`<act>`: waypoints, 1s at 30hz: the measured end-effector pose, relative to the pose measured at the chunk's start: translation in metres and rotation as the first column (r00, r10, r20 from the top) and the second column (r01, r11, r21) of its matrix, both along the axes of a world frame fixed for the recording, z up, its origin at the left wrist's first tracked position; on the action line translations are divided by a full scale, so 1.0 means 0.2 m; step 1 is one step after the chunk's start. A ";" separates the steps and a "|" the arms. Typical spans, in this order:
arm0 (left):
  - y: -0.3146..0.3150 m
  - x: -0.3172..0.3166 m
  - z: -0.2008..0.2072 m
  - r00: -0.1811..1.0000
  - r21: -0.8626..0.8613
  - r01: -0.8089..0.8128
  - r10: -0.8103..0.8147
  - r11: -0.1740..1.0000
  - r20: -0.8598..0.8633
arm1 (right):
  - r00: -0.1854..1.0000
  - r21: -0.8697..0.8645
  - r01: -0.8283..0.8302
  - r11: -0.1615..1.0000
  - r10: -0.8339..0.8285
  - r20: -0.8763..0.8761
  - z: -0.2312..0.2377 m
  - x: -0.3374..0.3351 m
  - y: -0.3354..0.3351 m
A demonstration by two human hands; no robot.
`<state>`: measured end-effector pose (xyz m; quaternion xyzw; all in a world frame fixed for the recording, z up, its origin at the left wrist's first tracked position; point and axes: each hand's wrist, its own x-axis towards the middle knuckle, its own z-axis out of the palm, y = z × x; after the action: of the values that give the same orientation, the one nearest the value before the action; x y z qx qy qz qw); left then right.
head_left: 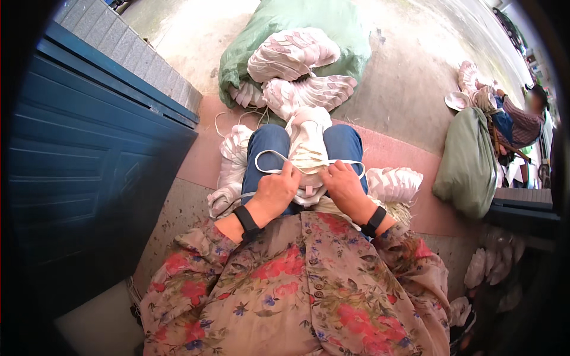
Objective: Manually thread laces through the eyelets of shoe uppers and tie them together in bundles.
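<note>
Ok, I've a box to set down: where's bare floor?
Free: pink floor between blue door and left bundle; grey concrete between front sack and right sack. Crowded: between and beside the knees, white shoe, both hands, more bundles.

V. bright daylight on floor (184, 29) left of the big green sack (353, 44), near blown out; blue door (89, 148), nearer me than sack, dim w/ sheen; fisheye edges bend; my fingers (290, 170) fairly sharp.

Fingers (289, 171) are hiding the pinched parts of a white lace (350, 161), a green sack (350, 41) is running past the top edge, and a flowered shirt (306, 285) is spilling off the bottom
</note>
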<state>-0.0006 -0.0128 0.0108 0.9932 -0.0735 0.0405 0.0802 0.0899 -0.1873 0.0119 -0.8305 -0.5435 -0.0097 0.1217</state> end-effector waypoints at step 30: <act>0.20 0.20 0.21 0.893 -0.873 -0.449 0.122 0.188 -0.433 | 0.643 0.427 0.648 0.631 -0.152 -0.751 -0.01 0.32 0.11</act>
<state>0.0400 0.0264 0.0532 0.7242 0.1666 -0.0430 0.6678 0.1531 -0.1647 0.0106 -0.7825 -0.2078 0.0579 0.5841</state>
